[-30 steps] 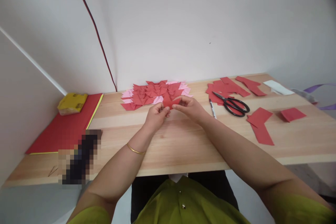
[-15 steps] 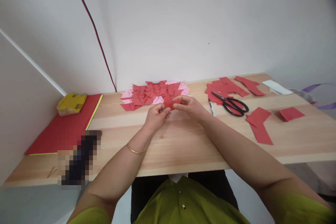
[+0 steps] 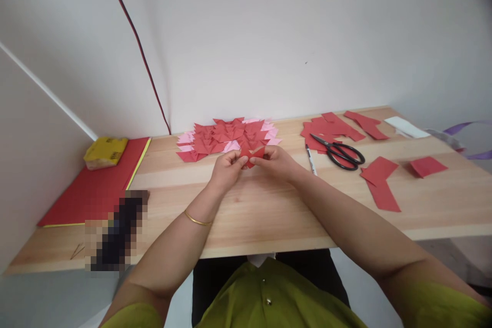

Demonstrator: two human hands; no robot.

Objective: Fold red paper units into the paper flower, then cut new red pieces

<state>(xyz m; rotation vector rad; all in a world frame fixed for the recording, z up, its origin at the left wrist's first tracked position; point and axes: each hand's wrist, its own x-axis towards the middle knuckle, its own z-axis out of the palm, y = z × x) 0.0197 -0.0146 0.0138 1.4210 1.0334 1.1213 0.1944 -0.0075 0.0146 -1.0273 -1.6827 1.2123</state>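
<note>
Craft desk (paper scraps (image 3: 378, 182), scissors (image 3: 340, 152))

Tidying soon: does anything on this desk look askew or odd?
Red scraps lie scattered at odd angles around the scissors at the right. The left hand and right hand pinch one folded red piece; nothing looks damaged.

Soft even daylight, curved blurred edges

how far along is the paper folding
Done: a pile of folded red and pink pieces. In hand: the left hand and right hand pinch one small red piece. Left, apparently: flat red strips by the scissors.
</note>
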